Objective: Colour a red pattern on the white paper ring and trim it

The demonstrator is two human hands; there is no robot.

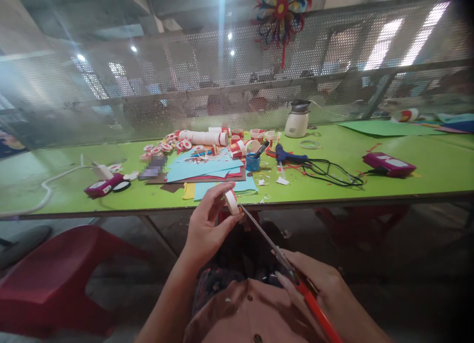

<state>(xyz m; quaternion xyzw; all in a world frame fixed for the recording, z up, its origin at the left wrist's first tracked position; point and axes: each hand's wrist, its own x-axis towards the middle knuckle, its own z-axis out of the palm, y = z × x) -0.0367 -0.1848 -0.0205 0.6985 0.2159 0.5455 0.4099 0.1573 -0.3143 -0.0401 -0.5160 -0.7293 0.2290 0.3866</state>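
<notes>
My left hand [203, 229] pinches a short white and red ring cut from a paper cup [231, 202] just off the table's front edge. In my right hand [326, 280] is a pair of scissors with orange handles [264, 234]. Their long blades point up and left, with the tips at the lower edge of the cup piece. Whether the tips touch it, I cannot tell. Beyond my hands lie light blue paper sheets [207, 169] with scraps on top. Cut cup rims and bases [163, 146] are heaped behind them to the left.
On the green table [333, 182] stand a white jug [296, 121], a blue pot holding a black pen [253, 162], a blue glue gun [291, 155] with coiled cable, and purple boxes [388, 164]. A stack of paper cups [203, 137] lies behind. A red stool [52, 269] is at left.
</notes>
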